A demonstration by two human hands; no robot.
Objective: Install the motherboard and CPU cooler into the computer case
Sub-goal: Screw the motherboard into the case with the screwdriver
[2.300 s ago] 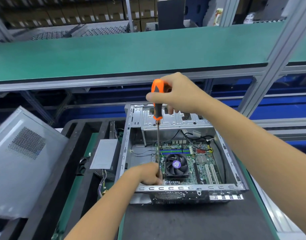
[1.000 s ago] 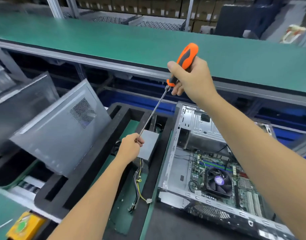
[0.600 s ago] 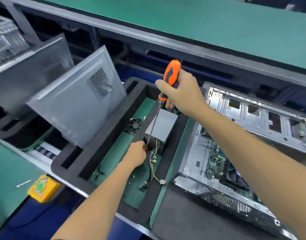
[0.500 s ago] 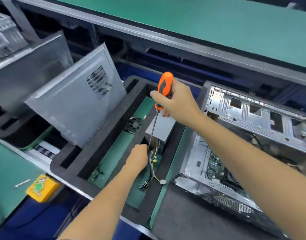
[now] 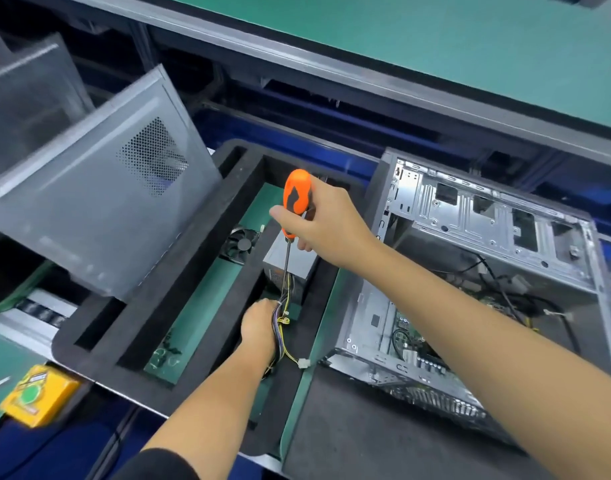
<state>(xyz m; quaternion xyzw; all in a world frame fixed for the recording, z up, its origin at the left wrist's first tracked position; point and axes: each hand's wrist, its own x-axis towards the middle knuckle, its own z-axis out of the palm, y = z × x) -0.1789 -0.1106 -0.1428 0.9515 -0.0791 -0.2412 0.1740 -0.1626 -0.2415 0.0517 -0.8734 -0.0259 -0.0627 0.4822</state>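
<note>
An orange-handled screwdriver (image 5: 296,202) is gripped by the right hand (image 5: 326,223), fingers curled round the handle, its shaft pointing down at the grey power supply (image 5: 290,268) in the black foam tray (image 5: 151,327). The left hand (image 5: 261,327) is closed round the supply's wire bundle (image 5: 280,320). The open computer case (image 5: 487,271), with the motherboard (image 5: 411,344) seen inside, is laid just right of the tray.

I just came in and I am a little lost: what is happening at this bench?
A person is assembling a PC. The right hand grips an orange screwdriver, held upright over the black foam tray. The left hand reaches down to the power supply's cable bundle there. The open computer case, motherboard inside, lies untouched alongside.
</note>
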